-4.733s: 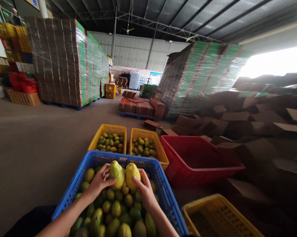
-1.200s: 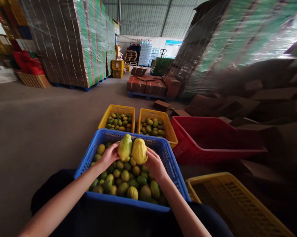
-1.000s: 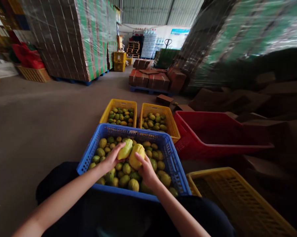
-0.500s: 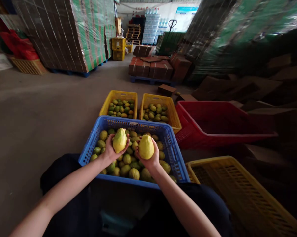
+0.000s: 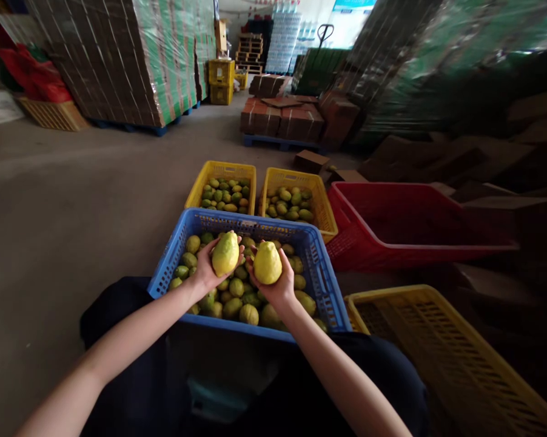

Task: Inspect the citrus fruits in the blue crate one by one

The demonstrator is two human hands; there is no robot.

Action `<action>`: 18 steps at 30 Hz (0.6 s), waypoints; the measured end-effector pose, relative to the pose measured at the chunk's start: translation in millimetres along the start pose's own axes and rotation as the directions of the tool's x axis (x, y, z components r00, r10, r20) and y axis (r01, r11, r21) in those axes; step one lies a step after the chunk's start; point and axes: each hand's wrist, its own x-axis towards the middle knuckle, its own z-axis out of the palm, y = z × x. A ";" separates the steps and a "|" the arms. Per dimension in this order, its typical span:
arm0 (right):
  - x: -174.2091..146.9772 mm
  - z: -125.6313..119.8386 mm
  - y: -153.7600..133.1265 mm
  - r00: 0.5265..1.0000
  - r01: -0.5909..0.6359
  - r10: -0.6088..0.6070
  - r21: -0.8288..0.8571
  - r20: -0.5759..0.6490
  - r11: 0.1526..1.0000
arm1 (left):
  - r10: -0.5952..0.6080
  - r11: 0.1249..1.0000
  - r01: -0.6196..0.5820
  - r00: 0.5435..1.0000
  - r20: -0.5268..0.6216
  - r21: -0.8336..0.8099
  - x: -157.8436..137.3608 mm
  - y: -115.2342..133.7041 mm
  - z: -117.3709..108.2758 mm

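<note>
My left hand is closed around a yellow-green lemon, its narrow end tilted up. In my right hand rests a rounder, more yellow lemon, cupped from below and the right. Both hands hover side by side over a blue crate, apart from each other by a small gap. Many green and yellow lemons fill the bottom of that crate, partly hidden behind my hands and forearms.
Beyond the blue crate stand two yellow crates of fruit, left and right. A red crate is to the right, with a yellow crate nearer me. Flat cardboard is stacked on a blue pallet; wrapped stacks flank the aisle.
My left hand has moved slightly right with its lemon, closer to the right hand. The lemon in my right hand has turned a little. The view has shifted slightly.
</note>
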 end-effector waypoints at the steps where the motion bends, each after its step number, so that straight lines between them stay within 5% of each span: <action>1: 0.4 -0.5 -0.1 1.000 0.001 -0.001 0.002 -0.002 1.000 | -0.003 1.000 0.003 1.000 0.006 0.002 0.4 0.1 -1.3; 18: -0.3 -3.2 -0.7 1.000 -0.005 0.006 -0.070 0.025 0.998 | 0.025 0.999 -0.027 0.998 -0.062 -0.030 3.6 0.5 -6.3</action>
